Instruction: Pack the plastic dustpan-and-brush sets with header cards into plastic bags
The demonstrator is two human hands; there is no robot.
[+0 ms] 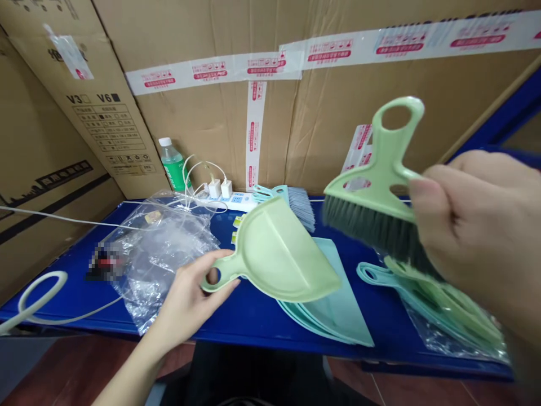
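My left hand (188,296) grips the handle of a light green dustpan (276,254), held just above the blue table (249,316). My right hand (477,225), close to the camera at the right, is closed on a light green hand brush (380,180) with dark bristles, its looped handle pointing up. The brush hangs in the air to the right of the dustpan. Under the dustpan lies a stack of pale teal dustpans (338,310).
Crumpled clear plastic bags (160,248) lie at the left. A power strip with white chargers (222,194), a green bottle (173,163) and a teal brush (291,203) sit at the back. More green dustpans (443,304) lie at right. Cardboard boxes (296,113) wall the back.
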